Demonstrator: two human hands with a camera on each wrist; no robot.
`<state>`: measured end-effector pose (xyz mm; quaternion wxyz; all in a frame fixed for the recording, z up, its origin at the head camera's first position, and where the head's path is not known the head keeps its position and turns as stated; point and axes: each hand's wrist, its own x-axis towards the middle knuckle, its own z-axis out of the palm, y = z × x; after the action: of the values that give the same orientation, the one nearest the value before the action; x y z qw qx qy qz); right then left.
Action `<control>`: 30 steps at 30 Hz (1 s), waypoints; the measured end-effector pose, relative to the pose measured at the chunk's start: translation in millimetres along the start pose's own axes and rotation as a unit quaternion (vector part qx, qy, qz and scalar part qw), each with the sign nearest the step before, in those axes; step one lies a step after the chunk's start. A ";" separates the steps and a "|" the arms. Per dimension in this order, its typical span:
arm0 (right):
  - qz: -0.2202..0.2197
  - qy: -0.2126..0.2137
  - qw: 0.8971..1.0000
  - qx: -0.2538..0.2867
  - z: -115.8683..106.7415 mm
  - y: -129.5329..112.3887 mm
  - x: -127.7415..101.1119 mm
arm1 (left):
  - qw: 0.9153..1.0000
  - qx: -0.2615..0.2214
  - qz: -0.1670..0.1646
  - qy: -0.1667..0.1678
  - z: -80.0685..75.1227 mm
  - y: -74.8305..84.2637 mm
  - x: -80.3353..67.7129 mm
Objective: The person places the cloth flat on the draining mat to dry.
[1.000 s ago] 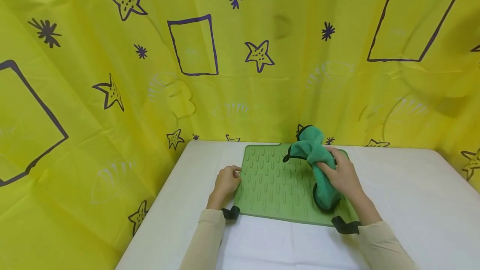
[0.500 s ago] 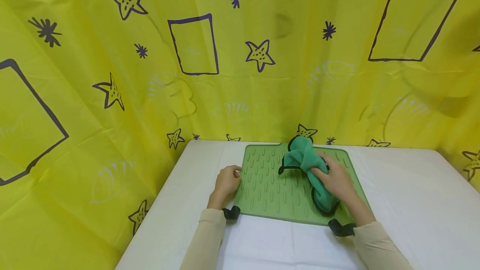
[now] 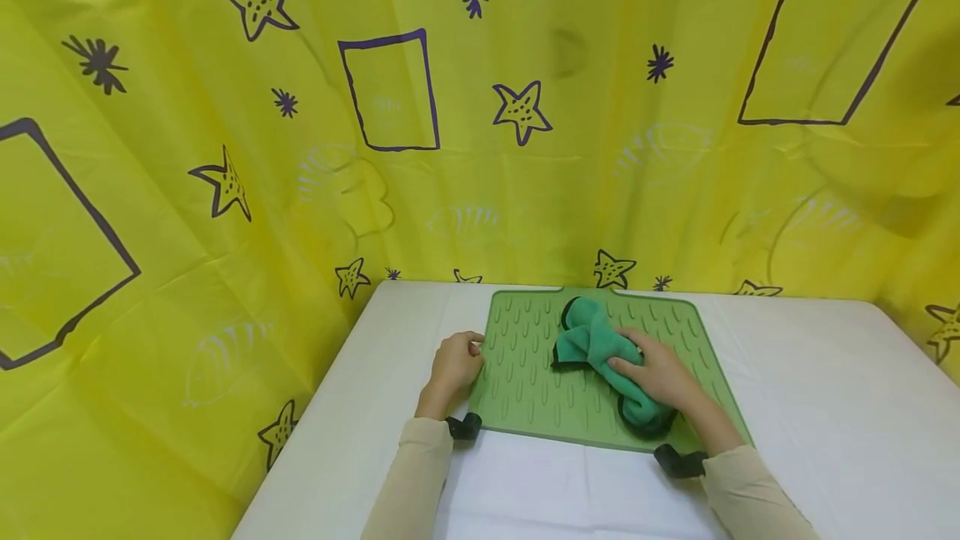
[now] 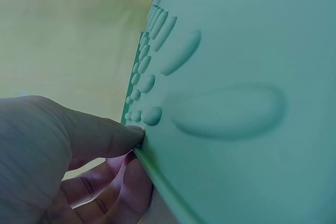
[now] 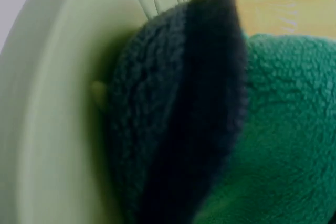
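A light green ridged mat [image 3: 525, 373] lies on the white table [image 3: 810, 407]. My left hand [image 3: 455, 361] pinches the mat's left edge; in the left wrist view the thumb [image 4: 100, 135] lies on top of the mat [image 4: 252, 77] and the fingers curl under its rim. A bunched teal cloth with dark trim [image 3: 592, 344] lies on the mat's middle right. My right hand [image 3: 654, 373] grips the cloth and presses it onto the mat. In the right wrist view the cloth [image 5: 278, 129] fills the frame against the mat [image 5: 58, 103].
A yellow curtain with purple stars and squares [image 3: 450, 107] hangs close behind and to the left of the table. Black wrist straps [image 3: 678, 462] sit at both cuffs. White tabletop extends to the right of the mat.
My right hand has dragged the cloth leftward and lower across the mat, flattening it from its raised bunch. The left hand has stayed on the mat's edge.
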<state>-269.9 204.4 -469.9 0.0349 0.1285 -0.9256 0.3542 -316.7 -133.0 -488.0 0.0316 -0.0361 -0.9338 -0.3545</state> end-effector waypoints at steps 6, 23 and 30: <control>-0.011 -0.017 1.000 -0.001 3.5 -0.9 -1.7 | 1.000 0.003 0.003 0.002 0.3 0.6 -0.3; -0.021 -0.044 0.999 0.017 4.4 3.4 -2.0 | 1.000 0.009 0.007 0.001 0.0 5.1 -2.8; -0.019 -0.038 0.998 0.039 -10.9 5.4 -3.9 | 0.998 0.030 0.054 0.003 0.2 24.8 -8.9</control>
<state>-267.9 216.4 -465.8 0.0017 0.1609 -0.9090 0.3846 -305.6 -114.8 -472.6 0.0543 -0.0850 -0.9407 -0.3239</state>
